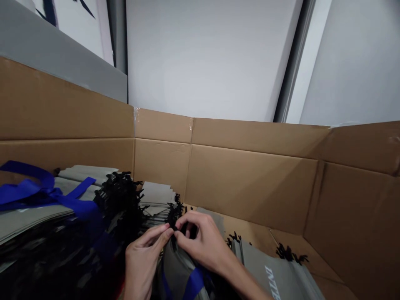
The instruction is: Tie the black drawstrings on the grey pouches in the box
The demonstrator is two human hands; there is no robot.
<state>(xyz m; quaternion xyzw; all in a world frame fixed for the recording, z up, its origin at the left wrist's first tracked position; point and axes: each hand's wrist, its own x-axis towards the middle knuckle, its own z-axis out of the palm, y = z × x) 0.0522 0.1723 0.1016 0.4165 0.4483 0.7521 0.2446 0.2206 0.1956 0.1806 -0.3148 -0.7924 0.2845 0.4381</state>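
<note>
while the two hands meet low in the carton, pose: the left hand (145, 260) comes up from the near edge, palm turned toward the right, and the right hand (203, 246) reaches across from the near right, wrist bent and fingers curled downward.

grip: narrow on both sides; the thumb and first finger of each hand pinch the small black tuft (173, 218), and the fingertips (168, 233) of the two hands almost touch around it.

thing's place: the tuft rises from the top of a bundle of grey fabric bags (178, 275) with a blue strap (193, 283), just under the hands.

left of the hands: a deep stack of grey bags (37, 216) lies with a blue ribbon (40, 191) across it and a dense mass of black tufts (120, 204) along its end.

right of the hands: a grey bag with white printed lettering (275, 277) lies on the cardboard floor (321, 262), with a loose black tuft (289, 253) beside it.

edges: the brown carton walls (250, 183) stand well beyond the hands at the far side and right, taped at a far seam (136, 118).

room: a white wall (200, 54) rises behind the carton; open cardboard floor lies to the right.
</note>
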